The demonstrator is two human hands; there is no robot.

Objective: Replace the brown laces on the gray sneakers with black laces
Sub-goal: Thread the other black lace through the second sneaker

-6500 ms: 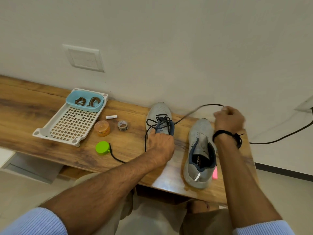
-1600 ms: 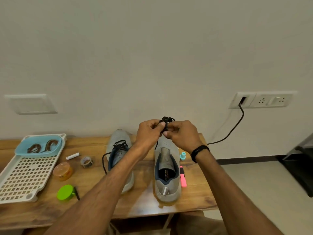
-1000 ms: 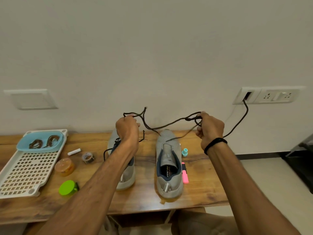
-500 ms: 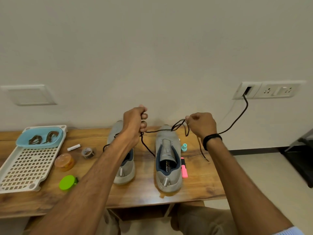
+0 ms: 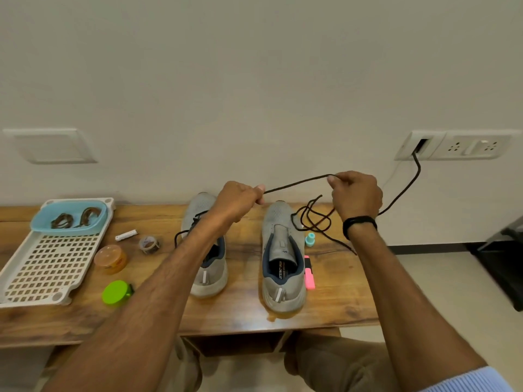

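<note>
Aloft, black lace taut between left grip, right grip.

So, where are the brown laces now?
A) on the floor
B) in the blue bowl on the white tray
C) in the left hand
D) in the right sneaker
B: the brown laces lie coiled in the blue bowl at the white tray's far end.
</note>
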